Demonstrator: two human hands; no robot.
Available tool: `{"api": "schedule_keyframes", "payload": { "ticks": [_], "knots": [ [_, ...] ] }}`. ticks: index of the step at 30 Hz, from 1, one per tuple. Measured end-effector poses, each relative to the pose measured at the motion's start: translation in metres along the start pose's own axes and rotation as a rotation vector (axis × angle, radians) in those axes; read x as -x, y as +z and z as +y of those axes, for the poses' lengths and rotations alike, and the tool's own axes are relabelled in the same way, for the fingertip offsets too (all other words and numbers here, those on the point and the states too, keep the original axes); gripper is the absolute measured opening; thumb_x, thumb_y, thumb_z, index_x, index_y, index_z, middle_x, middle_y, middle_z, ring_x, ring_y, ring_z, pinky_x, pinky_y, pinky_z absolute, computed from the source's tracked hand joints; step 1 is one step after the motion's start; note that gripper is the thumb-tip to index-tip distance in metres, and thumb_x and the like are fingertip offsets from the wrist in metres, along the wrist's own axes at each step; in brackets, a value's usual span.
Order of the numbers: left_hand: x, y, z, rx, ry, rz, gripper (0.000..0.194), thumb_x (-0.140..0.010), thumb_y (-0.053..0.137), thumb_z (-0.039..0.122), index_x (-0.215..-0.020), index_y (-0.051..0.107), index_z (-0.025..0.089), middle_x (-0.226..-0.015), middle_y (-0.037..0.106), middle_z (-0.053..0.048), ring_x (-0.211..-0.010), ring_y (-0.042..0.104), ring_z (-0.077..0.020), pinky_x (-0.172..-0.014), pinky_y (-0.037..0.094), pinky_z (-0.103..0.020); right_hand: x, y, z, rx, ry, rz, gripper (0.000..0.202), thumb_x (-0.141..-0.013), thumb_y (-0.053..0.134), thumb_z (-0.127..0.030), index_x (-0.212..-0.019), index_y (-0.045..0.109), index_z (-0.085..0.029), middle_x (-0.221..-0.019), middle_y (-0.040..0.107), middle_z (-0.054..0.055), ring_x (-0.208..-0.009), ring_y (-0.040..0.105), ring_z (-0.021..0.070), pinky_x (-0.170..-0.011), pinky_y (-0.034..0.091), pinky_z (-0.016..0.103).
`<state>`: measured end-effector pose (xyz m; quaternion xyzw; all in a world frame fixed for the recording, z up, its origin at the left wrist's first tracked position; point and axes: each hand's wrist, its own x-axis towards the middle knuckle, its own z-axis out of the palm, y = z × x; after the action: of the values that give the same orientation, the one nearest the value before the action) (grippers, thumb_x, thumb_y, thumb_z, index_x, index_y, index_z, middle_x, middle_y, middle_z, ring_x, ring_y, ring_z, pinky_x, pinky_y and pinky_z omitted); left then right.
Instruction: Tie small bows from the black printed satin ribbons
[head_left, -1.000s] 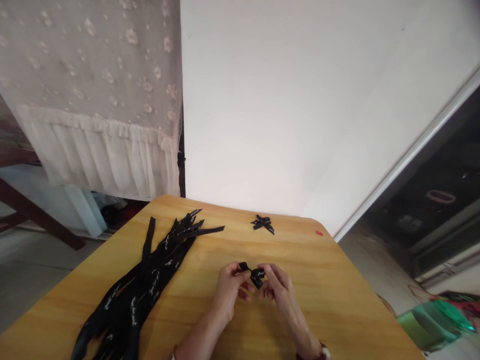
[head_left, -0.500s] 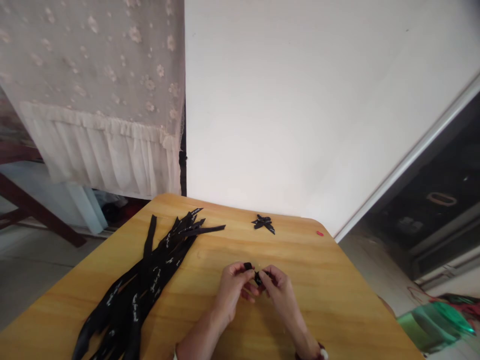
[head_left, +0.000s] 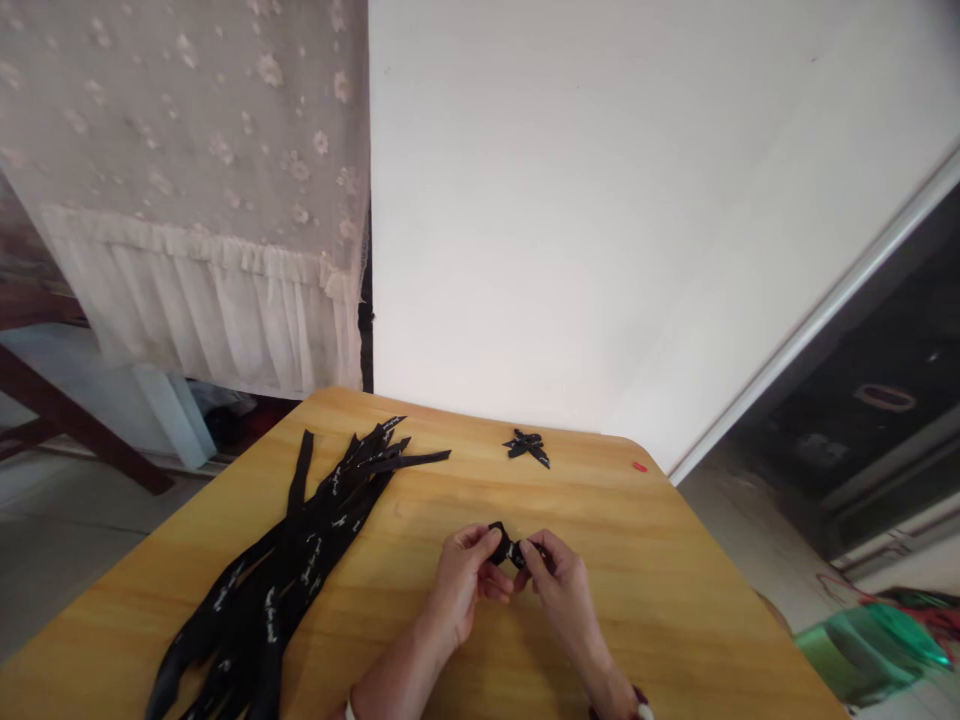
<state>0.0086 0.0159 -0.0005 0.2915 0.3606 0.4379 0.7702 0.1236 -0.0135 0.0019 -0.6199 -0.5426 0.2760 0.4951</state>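
Between my two hands, just above the table, is a black ribbon (head_left: 511, 551) with white lettering, gathered into a small bow-like shape. My left hand (head_left: 471, 568) pinches its left loop between thumb and fingers. On the other side, my right hand (head_left: 551, 568) grips the right end, with thumb and index finger close to the middle. The fingers cover part of the ribbon. Farther back on the table lies a finished-looking black ribbon bow (head_left: 527, 447) with pointed tails. A pile of long black ribbon strips (head_left: 315, 560), printed in white, spreads over the table's left side.
The wooden table (head_left: 675, 600) stands against a white panel (head_left: 600, 220). A small red item (head_left: 639, 466) lies near its back right corner. A lace curtain (head_left: 225, 180) hangs behind on the left. On the right, beyond the edge, is a green translucent container (head_left: 870, 645).
The left thumb has shifted back and outward, so more of the ribbon's left loop and middle shows between the hands. The pile and the bow on the table have stayed put.
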Motion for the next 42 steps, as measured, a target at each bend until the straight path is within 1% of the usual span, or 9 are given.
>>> {"api": "schedule_keyframes", "payload": {
  "ticks": [6,10,12,15,17,19,26,36,42],
  "knots": [
    [0.002,0.002,0.0,-0.105,0.014,-0.033,0.024,-0.053,0.066,0.026,-0.067,0.05,0.014,-0.052,0.055,0.003,-0.034,0.051,-0.0085,-0.03,0.033,-0.016,0.002,-0.001,-0.003,0.114,-0.012,0.03,0.028,-0.075,0.046,-0.043,-0.06,0.05,-0.019,-0.044,0.056,-0.002,-0.042,0.051,0.0118,-0.044,0.036,0.019],
    [0.0,0.001,-0.002,-0.141,0.009,-0.011,0.021,-0.053,0.064,0.023,-0.064,0.05,0.013,-0.048,0.055,0.003,-0.034,0.05,-0.0094,-0.03,0.035,-0.017,0.003,0.001,-0.002,0.077,-0.012,0.01,0.029,-0.075,0.047,-0.042,-0.058,0.049,-0.019,-0.043,0.053,-0.002,-0.041,0.049,0.0111,-0.043,0.035,0.019],
    [-0.001,0.0,-0.002,-0.126,0.0,0.0,0.02,-0.054,0.064,0.023,-0.063,0.05,0.013,-0.048,0.056,0.002,-0.036,0.053,-0.011,-0.032,0.036,-0.018,0.002,0.002,0.001,0.009,0.009,0.004,0.032,-0.075,0.045,-0.045,-0.058,0.049,-0.018,-0.041,0.052,-0.003,-0.039,0.049,0.0111,-0.041,0.034,0.019],
    [-0.002,-0.002,-0.002,-0.064,-0.001,0.023,0.019,-0.053,0.066,0.02,-0.062,0.051,0.012,-0.053,0.06,-0.002,-0.046,0.058,-0.0133,-0.04,0.042,-0.02,0.0,0.001,0.005,-0.129,0.089,-0.002,0.04,-0.077,0.036,-0.051,-0.071,0.054,-0.016,-0.038,0.051,-0.002,-0.036,0.048,0.0119,-0.038,0.033,0.02],
    [-0.002,-0.004,-0.001,-0.017,-0.006,0.037,0.02,-0.051,0.068,0.016,-0.061,0.051,0.012,-0.057,0.062,-0.003,-0.052,0.06,-0.0141,-0.046,0.045,-0.02,-0.001,0.0,0.005,-0.201,0.114,-0.006,0.043,-0.077,0.034,-0.053,-0.076,0.055,-0.015,-0.041,0.054,-0.001,-0.036,0.049,0.0123,-0.036,0.033,0.02],
    [-0.003,-0.005,-0.001,0.024,-0.011,0.039,0.02,-0.05,0.069,0.014,-0.059,0.052,0.011,-0.059,0.062,-0.004,-0.055,0.061,-0.0147,-0.049,0.046,-0.021,-0.001,0.0,0.005,-0.239,0.113,0.005,0.043,-0.077,0.036,-0.053,-0.075,0.055,-0.015,-0.047,0.057,0.0,-0.037,0.05,0.0118,-0.036,0.032,0.02],
    [-0.008,-0.008,-0.002,0.058,0.015,0.062,0.018,-0.051,0.069,0.014,-0.059,0.053,0.01,-0.054,0.061,-0.004,-0.051,0.06,-0.0138,-0.048,0.047,-0.022,-0.001,0.0,0.007,-0.259,0.1,0.038,0.047,-0.074,0.037,-0.056,-0.076,0.055,-0.013,-0.064,0.061,0.005,-0.037,0.05,0.0103,-0.036,0.032,0.02],
    [-0.007,-0.009,0.0,0.099,0.04,0.056,0.014,-0.053,0.067,0.009,-0.06,0.055,0.011,-0.056,0.062,-0.003,-0.053,0.06,-0.0136,-0.051,0.048,-0.021,0.0,-0.002,0.006,-0.249,0.067,-0.001,0.045,-0.074,0.038,-0.055,-0.076,0.057,-0.014,-0.067,0.061,0.005,-0.038,0.051,0.0104,-0.037,0.033,0.021],
    [-0.008,-0.011,-0.002,0.079,0.059,0.057,0.013,-0.055,0.066,0.01,-0.059,0.053,0.011,-0.054,0.061,-0.003,-0.053,0.06,-0.0132,-0.052,0.048,-0.021,-0.002,-0.001,0.006,-0.265,0.062,0.016,0.044,-0.072,0.041,-0.055,-0.076,0.057,-0.014,-0.068,0.06,0.004,-0.035,0.05,0.0091,-0.035,0.031,0.02]
  ]
}}
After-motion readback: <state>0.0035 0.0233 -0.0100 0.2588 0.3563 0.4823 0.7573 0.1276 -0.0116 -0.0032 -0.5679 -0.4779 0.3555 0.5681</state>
